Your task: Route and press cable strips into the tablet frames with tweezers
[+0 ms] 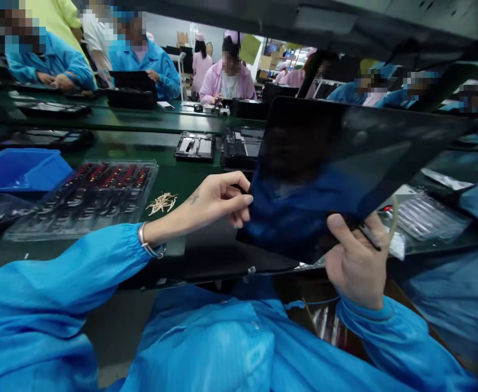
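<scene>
A large glossy black screen panel [304,174] is held up and tilted in front of me, with reflections on its face. My right hand [359,261] is closed on its lower right part, thumb on the near face. A thin dark pen-like tool [369,237] also sticks out between that hand's fingers; its kind is unclear. My left hand [225,201] is closed in a pinch at the panel's left edge, fingertips touching it. Below the left hand lies a dark flat surface [210,245] on the bench, partly hidden by the panel.
Left of me are a clear tray [79,201] of small parts, a blue bin [24,169] and a pile of thin tan strips [163,203]. Opened device housings [195,146] lie on the green line ahead. Wrapped parts [427,215] lie right. Co-workers [228,76] sit opposite.
</scene>
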{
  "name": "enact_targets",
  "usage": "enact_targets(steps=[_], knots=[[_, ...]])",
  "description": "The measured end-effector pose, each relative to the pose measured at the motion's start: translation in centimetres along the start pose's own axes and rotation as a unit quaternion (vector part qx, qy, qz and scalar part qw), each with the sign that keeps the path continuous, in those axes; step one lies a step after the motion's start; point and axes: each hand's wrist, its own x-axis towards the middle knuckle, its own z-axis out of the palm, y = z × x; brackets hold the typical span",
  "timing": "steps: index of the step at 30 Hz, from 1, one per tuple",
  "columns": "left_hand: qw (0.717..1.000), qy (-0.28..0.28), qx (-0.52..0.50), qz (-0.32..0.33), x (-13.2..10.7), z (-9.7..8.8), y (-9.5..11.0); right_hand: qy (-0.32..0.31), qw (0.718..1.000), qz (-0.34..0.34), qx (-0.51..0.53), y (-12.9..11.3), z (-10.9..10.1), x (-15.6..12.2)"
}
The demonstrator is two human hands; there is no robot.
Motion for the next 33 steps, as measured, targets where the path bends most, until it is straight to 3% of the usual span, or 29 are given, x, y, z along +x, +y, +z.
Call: enact_targets(steps=[5,13,19,25,29,33], knots=[[0.995,0.065,0.070,0.016,-0.3,0.7,-0.2,-0.029,0.990,0.136,0.023,-0.2,-0.4,0.2],[0.994,0.070,-0.038,-0.081,0.6,0.3,-1.7,-0.134,0.954,0.263,0.041,-0.2,-0.4,0.2],[0.985,0.083,-0.056,-0.142,1.1,0.4,-1.9,-0.173,0.941,0.290,0.024,1.0,-0.8,0.4],[0.980,0.092,-0.066,-0.163,1.3,0.5,-2.0,-0.180,0.938,0.297,0.010,1.5,-0.8,0.2],[0.987,0.068,-0.057,-0.133,1.3,0.0,-2.4,-0.180,0.952,0.249,-0.012,1.2,-0.7,0.6],[0.999,-0.013,-0.024,-0.045,2.3,-1.7,-2.3,-0.130,0.990,0.012,-0.061,-0.6,-0.3,1.9]])
